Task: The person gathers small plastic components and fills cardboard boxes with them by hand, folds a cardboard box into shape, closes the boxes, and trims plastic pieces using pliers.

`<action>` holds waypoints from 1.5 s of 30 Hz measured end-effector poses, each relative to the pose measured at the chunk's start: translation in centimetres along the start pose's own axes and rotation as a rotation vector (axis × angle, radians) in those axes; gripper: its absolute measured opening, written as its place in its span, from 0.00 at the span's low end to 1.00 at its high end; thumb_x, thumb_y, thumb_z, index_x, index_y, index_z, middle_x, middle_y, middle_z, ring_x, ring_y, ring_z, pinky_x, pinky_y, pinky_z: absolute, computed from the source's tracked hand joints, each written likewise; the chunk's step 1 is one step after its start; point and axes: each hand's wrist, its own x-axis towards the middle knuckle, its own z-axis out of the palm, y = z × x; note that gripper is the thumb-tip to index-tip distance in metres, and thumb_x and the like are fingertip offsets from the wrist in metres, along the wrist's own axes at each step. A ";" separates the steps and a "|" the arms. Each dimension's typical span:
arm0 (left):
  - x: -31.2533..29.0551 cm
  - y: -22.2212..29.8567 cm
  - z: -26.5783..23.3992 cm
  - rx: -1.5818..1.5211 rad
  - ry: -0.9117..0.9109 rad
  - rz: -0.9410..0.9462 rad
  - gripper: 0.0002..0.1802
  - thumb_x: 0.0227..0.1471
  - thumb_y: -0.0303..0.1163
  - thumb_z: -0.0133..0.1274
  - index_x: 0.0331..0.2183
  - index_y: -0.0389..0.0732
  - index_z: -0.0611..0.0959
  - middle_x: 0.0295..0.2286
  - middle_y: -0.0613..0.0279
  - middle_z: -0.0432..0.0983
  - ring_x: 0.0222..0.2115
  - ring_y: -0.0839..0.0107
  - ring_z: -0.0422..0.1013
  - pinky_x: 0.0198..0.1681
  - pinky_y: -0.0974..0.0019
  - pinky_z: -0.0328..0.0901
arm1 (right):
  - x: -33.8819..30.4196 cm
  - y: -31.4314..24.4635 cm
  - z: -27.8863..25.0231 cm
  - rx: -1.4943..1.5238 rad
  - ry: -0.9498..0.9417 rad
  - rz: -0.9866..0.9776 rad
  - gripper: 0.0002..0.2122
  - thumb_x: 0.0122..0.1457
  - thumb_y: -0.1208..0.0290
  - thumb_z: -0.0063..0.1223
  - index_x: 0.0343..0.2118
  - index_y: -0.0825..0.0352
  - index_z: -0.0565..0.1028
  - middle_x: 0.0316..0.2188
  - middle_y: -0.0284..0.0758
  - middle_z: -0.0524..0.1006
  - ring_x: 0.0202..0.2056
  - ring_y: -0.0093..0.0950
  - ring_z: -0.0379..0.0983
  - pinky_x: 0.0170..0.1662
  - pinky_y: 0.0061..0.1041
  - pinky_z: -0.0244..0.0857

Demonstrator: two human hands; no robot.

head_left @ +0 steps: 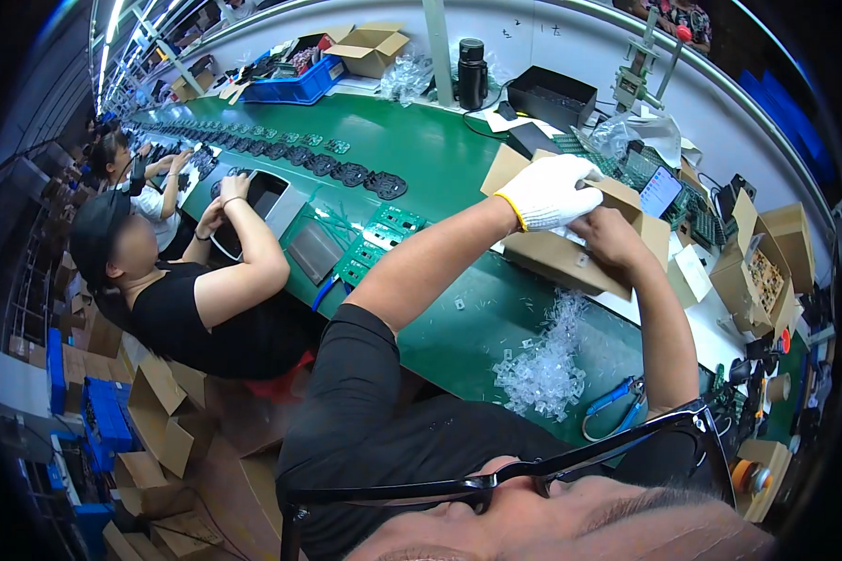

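My left hand, in a white knitted glove with a yellow cuff, lies over the far side of an open cardboard box. Its fingers curl down at the box's opening and seem to grip it. My bare right hand dips into the box from the right, its fingers bent; what they hold is hidden by the hand and the box. A small clear piece shows on the box's near wall. Nearer to me on the green table is a heap of small clear plastic pieces, some scattered around it.
Blue-handled pliers lie right of the heap. Green circuit boards and a row of black parts lie left. A lit phone and another open box are right. A co-worker sits at left.
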 end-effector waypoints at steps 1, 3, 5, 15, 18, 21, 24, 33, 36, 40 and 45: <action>-0.4 -0.1 0.1 -0.048 0.034 0.007 0.28 0.63 0.45 0.57 0.57 0.36 0.83 0.50 0.44 0.82 0.51 0.53 0.80 0.59 0.54 0.72 | 0.3 0.2 -0.3 0.038 0.012 0.034 0.25 0.71 0.50 0.56 0.49 0.73 0.84 0.42 0.54 0.85 0.44 0.50 0.83 0.52 0.45 0.75; -0.8 -0.3 0.4 -0.064 0.060 -0.014 0.28 0.63 0.45 0.57 0.57 0.36 0.83 0.51 0.44 0.82 0.51 0.53 0.80 0.59 0.53 0.72 | 0.6 0.0 -0.8 0.213 -0.044 0.211 0.21 0.72 0.55 0.56 0.46 0.73 0.84 0.35 0.46 0.85 0.40 0.39 0.84 0.48 0.40 0.76; -1.1 -0.6 0.4 -0.023 0.066 -0.021 0.29 0.64 0.47 0.56 0.58 0.36 0.82 0.52 0.44 0.82 0.53 0.52 0.79 0.59 0.53 0.71 | 1.0 0.3 -1.0 0.278 -0.078 0.303 0.19 0.72 0.57 0.56 0.46 0.73 0.84 0.32 0.42 0.84 0.36 0.33 0.84 0.44 0.38 0.76; 2.1 -3.1 0.7 0.417 0.404 0.470 0.09 0.63 0.31 0.56 0.43 0.41 0.86 0.37 0.57 0.81 0.36 0.56 0.79 0.41 0.53 0.75 | -1.5 0.1 -2.1 0.320 0.335 0.036 0.11 0.67 0.66 0.61 0.40 0.71 0.85 0.28 0.41 0.83 0.30 0.33 0.79 0.40 0.37 0.73; 3.0 -3.0 1.5 0.657 0.196 0.503 0.15 0.67 0.38 0.55 0.49 0.39 0.85 0.44 0.53 0.83 0.43 0.53 0.80 0.47 0.55 0.74 | -2.0 0.2 -2.5 0.189 0.400 0.113 0.14 0.68 0.61 0.60 0.42 0.69 0.86 0.32 0.46 0.85 0.33 0.41 0.82 0.43 0.39 0.73; 2.3 -0.3 1.2 0.124 -0.249 -0.039 0.22 0.73 0.44 0.48 0.56 0.40 0.84 0.53 0.45 0.81 0.56 0.48 0.76 0.62 0.56 0.68 | -3.1 0.9 -2.2 0.072 0.150 0.128 0.21 0.70 0.52 0.57 0.46 0.68 0.86 0.40 0.49 0.86 0.42 0.46 0.83 0.50 0.43 0.74; 0.3 -0.6 -1.0 0.154 0.097 0.236 0.21 0.73 0.43 0.49 0.55 0.39 0.85 0.50 0.48 0.82 0.54 0.53 0.77 0.62 0.58 0.68 | -4.7 0.9 -1.3 0.195 0.345 -0.139 0.22 0.70 0.52 0.57 0.49 0.70 0.84 0.44 0.48 0.86 0.44 0.45 0.82 0.52 0.42 0.74; -17.7 -0.4 -2.8 -0.347 0.001 -0.103 0.16 0.61 0.23 0.52 0.49 0.29 0.86 0.41 0.52 0.85 0.41 0.66 0.81 0.52 0.63 0.74 | -18.0 -3.8 -1.8 0.153 0.458 -0.426 0.12 0.56 0.78 0.70 0.43 0.69 0.82 0.34 0.41 0.82 0.38 0.42 0.80 0.42 0.36 0.73; -21.6 -3.2 1.2 -0.196 -0.109 -0.250 0.33 0.51 0.29 0.62 0.60 0.34 0.80 0.50 0.46 0.82 0.54 0.53 0.78 0.62 0.53 0.70 | -21.2 -2.6 0.9 0.270 0.286 -0.408 0.13 0.52 0.80 0.72 0.41 0.69 0.83 0.31 0.39 0.81 0.35 0.41 0.80 0.40 0.36 0.73; -24.0 -4.6 5.8 0.260 -0.325 -0.174 0.53 0.46 0.49 0.70 0.69 0.40 0.70 0.70 0.36 0.60 0.73 0.33 0.49 0.76 0.36 0.44 | -24.6 -0.9 6.4 0.105 -0.123 -0.200 0.32 0.51 0.68 0.77 0.61 0.63 0.76 0.62 0.49 0.73 0.65 0.51 0.68 0.65 0.50 0.66; -24.3 -3.0 10.1 0.265 -0.569 0.034 0.61 0.40 0.61 0.71 0.69 0.40 0.71 0.70 0.32 0.58 0.71 0.22 0.47 0.73 0.24 0.41 | -27.0 0.0 11.0 -0.109 -0.250 0.018 0.49 0.48 0.58 0.81 0.73 0.55 0.65 0.77 0.52 0.53 0.76 0.61 0.46 0.75 0.60 0.51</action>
